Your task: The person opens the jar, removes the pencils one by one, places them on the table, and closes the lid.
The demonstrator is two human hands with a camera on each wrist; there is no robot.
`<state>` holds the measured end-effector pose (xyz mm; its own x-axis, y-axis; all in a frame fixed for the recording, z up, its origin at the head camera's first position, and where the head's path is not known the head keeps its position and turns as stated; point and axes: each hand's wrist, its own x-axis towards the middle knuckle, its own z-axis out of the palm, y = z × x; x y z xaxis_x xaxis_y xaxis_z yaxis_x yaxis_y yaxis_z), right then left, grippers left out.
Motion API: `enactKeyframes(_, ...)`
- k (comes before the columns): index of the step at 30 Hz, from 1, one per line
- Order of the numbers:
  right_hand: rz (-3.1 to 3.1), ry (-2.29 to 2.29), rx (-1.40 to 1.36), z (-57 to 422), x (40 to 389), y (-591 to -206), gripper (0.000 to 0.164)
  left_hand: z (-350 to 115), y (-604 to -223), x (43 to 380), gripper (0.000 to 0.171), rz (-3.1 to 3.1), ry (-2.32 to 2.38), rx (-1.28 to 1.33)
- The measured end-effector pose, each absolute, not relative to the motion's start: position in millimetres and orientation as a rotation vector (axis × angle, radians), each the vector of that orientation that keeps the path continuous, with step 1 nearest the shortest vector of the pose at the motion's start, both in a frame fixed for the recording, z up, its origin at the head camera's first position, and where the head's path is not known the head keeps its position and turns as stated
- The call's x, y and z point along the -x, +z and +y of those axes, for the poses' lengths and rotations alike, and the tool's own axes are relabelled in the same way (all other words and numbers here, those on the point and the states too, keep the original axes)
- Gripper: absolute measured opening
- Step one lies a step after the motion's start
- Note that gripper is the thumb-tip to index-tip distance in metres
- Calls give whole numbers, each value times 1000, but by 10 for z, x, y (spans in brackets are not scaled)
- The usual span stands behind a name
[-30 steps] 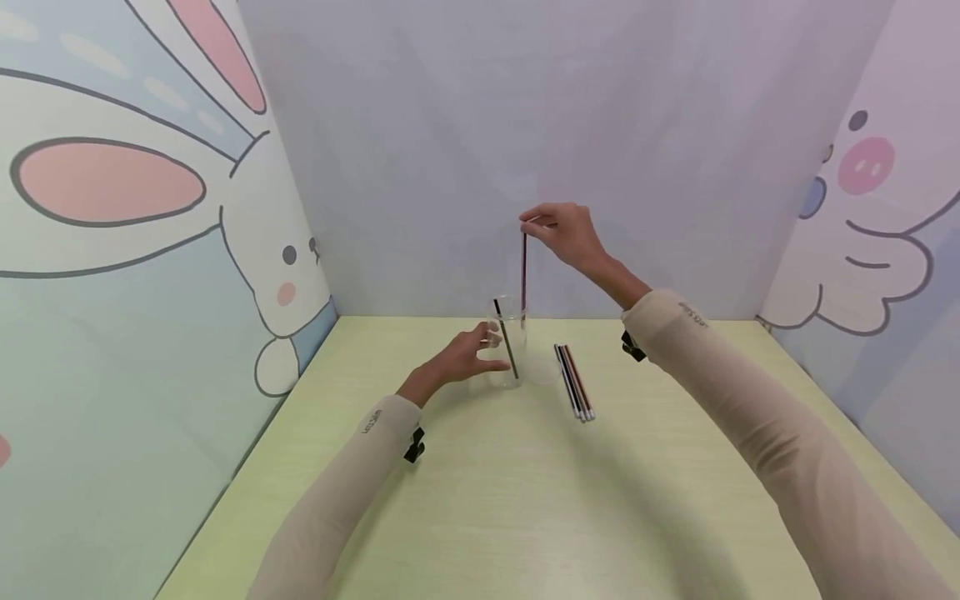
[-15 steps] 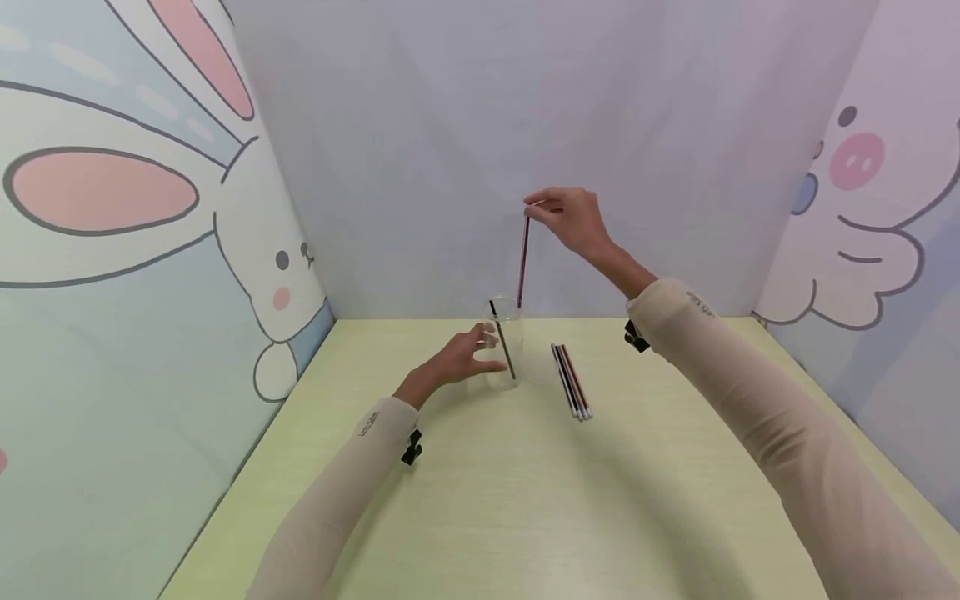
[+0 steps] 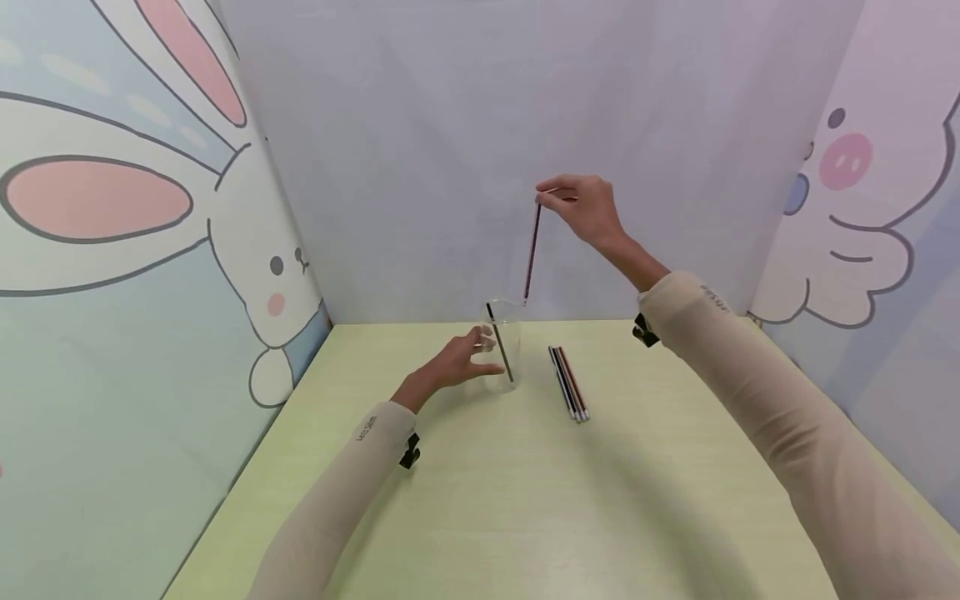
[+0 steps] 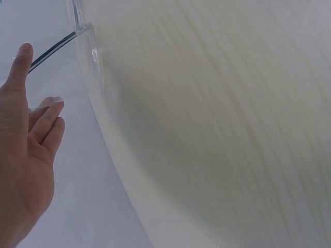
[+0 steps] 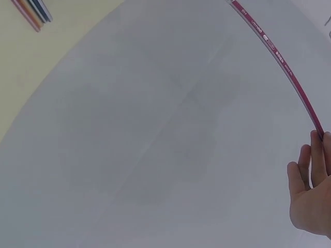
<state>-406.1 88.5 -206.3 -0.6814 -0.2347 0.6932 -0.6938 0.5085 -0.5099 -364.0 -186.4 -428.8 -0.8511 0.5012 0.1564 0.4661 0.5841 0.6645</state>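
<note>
My left hand (image 3: 459, 360) curves round a clear cup (image 3: 512, 342) standing upright on the table, thumb on the near side and fingers partly behind it. Inside the cup leans a dark pencil (image 3: 501, 346), which the left wrist view shows as a dark striped pencil (image 4: 51, 50) beyond the thumb. High to the right, my right hand (image 3: 588, 207) pinches the top of a dark red pencil (image 3: 532, 250). It hangs slightly tilted, its pale lower end right by the cup's rim. White lettering runs along this red pencil (image 5: 282, 62) in the right wrist view.
Several pencils (image 3: 568, 383) lie side by side on the pale yellow table (image 3: 480, 500), right of the cup. A plain grey backdrop (image 3: 420, 167) rises behind the table. Side panels carry a rabbit drawing (image 3: 255, 242) and a pink-cheeked cartoon animal (image 3: 847, 208).
My right hand has risen and shifted right, drawing the red pencil up from the cup until its lower end is at rim height. My left hand has stayed round the cup.
</note>
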Motion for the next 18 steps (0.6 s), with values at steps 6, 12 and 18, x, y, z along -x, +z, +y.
enactKeyframes(6,-2229,1066,-750,986,4121,-2113,26,-1884,-4294,3660,79,2752,1132,-866)
enactKeyframes(12,-2284,1037,-729,1144,4200,-2295,25,-1906,-4317,3683,74,2746,1127,-892)
enactKeyframes(18,-2340,1018,-731,1324,4284,-2558,24,-1910,-4309,3674,78,2740,1147,-868)
